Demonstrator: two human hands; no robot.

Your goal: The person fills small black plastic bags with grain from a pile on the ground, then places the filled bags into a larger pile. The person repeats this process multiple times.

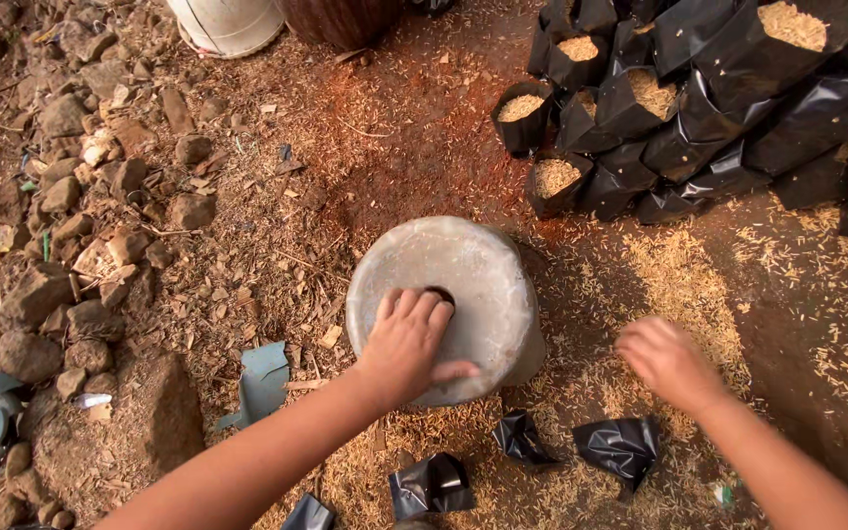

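We see empty black bags point(620, 447) crumpled on ground nearest us. Left hand point(406, 344) flat, fingers spread, on upturned pale bucket point(458, 294), fingertips at dark hole; bucket tilted, could roll off. Right hand point(667, 361) blurred, loosely curled above scattered husk point(684, 280), grip unclear. Beyond, filled bags point(660, 108) lean stacked; nudge could spill them.

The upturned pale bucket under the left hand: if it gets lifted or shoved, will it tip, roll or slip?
The upturned bucket looks like thin, worn plastic, so probably light and a bit flexible. Resting mouth-down on loose husk-strewn ground, it would likely slide rather than tip. The left hand has fingers at a hole in its base, perhaps a usable grip.
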